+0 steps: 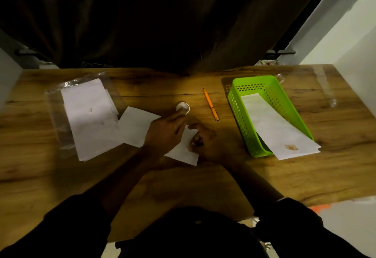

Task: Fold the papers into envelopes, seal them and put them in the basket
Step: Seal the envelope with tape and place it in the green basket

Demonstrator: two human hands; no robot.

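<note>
Paper (183, 154), folded: light, limp, easily creased; we judge its edges the best hold. Left grip (164, 133) presses it flat, released; right grip (205, 142) curls at its edge, clench indeterminable.

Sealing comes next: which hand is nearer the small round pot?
Left. The left hand has fingertips at the small round pot; the right hand sits closer to the person, on the folded paper.
</note>
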